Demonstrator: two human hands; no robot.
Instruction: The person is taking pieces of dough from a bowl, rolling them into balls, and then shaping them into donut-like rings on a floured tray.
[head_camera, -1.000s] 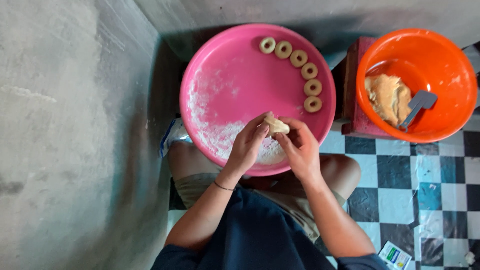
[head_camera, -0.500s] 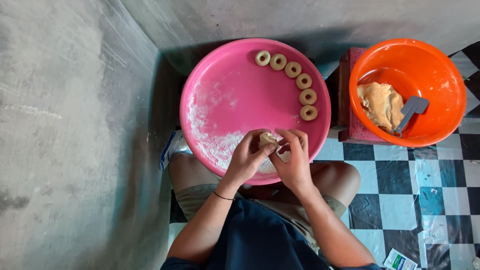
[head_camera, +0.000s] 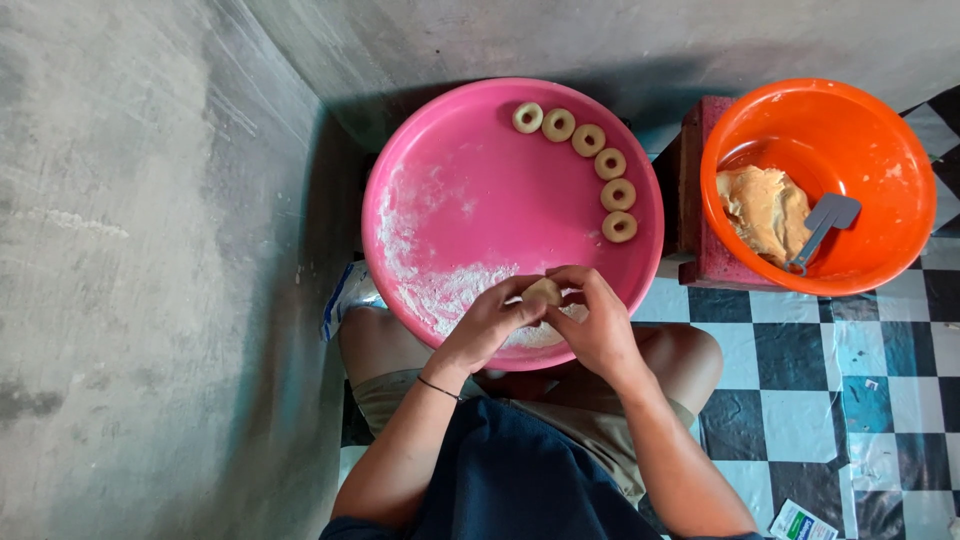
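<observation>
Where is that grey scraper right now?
In the head view, the grey scraper leans inside the orange bowl at far right, beside the dough lump.

Pink tray: centre and far-left area open, only a flour dusting along the left and near edge. Six dough rings line the far-right rim in an arc, blocking that side. Near edge is taken up by left hand and right hand, both closed round a dough piece. Concrete wall sits tight against the tray's left and far sides, no passage there. To the right, orange bowl on a red stool just beside the tray; dough lump and scraper fill its near-left part, far half free.
</observation>
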